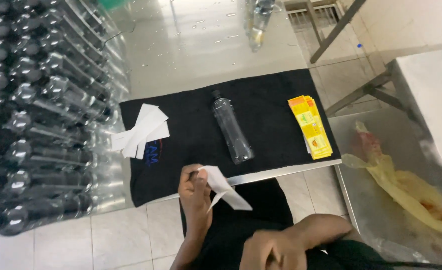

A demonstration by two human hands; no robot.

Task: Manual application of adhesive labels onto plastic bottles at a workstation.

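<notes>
White backing strip is pinched in our left hand below the counter edge, right hand clenched in our lap, bottle flat on black cloth.

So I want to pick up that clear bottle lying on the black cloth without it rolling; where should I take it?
Grip the bottle around its middle, from above, fingers across its width. It lies on its side, cap pointing away, so its round body can roll sideways.

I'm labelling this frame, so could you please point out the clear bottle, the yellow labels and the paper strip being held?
clear bottle (232,131), head view, mid-body.
yellow labels (311,126), head view, middle of stack.
paper strip (224,187), head view, centre fold.
</notes>
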